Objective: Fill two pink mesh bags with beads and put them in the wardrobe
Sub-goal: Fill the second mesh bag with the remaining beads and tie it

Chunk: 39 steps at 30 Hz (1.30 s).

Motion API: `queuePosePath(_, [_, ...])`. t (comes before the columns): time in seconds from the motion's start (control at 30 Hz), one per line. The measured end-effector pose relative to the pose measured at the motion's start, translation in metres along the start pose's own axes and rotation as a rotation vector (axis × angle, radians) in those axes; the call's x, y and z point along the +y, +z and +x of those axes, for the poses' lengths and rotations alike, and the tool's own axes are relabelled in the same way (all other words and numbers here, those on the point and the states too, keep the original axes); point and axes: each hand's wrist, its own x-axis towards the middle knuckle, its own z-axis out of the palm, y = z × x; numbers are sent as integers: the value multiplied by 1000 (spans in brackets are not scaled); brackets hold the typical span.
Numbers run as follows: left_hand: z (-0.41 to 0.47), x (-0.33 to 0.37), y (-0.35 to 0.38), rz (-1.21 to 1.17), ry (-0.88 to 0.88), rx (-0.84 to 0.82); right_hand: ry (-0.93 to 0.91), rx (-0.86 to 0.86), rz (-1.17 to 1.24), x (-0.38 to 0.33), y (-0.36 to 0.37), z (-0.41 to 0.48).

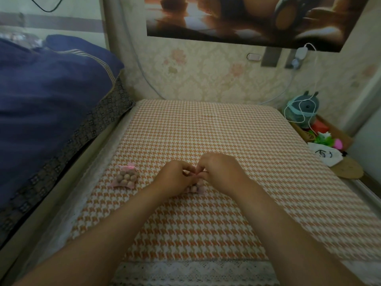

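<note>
Bag 2 [196, 189], pink mesh w/ tan beads [193, 188] inside, lies at ctr of tabletop [206, 131]. It is mostly hidden under the hands; only its near edge and a few beads show. Both hands work at its top: left grip [175, 178] and right grip [221, 172] have fingers curled, tips meeting just above bag 2 and pinching there. Whether they pinch mesh or a drawstring is too small to tell. Forearms are bare and enter from the bottom edge.

Bag 1 [125, 178] lies flat to the left of left grip, apart from it, near the tabletop's left edge. It is full of round tan beads, w/ neck drawn shut and a pink bow at its far end.

Tabletop carries an orange-and-white houndstooth cloth w/ lace trim [195, 271] along the near edge.

Surroundings:
- Left: bed just beside the tabletop, w/ blue quilt [51, 89].
- Back: floral wallpaper [206, 79], dark poster [247, 17] above, white charger [301, 53] w/ cable hanging down to the right.
- Right, lower than the tabletop: grey plush toy [305, 110], white pouch [325, 154] w/ dark print, and green and pink items between them.
</note>
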Motion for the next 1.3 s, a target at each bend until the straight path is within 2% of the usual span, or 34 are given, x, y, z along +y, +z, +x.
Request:
queuePosePath(0.13, [2,-3,-5,100,76,-65,-118,50,49,6,1,4])
queuePosePath(0.27, [3,-8,-7,132,115,-81,-122,6,228,7,7,10])
queuePosePath(0.6, [2,-11,-10,-70,59,-86,159,81,681,16,20,6])
queuePosePath(0.83, [1,-10,0,-167,-70,87,325,90,842,13,20,8])
queuePosePath(1.07, [-2,-3,7,-44,18,184,576,45,1111,8,16,6])
queuePosePath(1.3, [-1,-1,11,-79,8,222,597,12,1125,7,11,5])
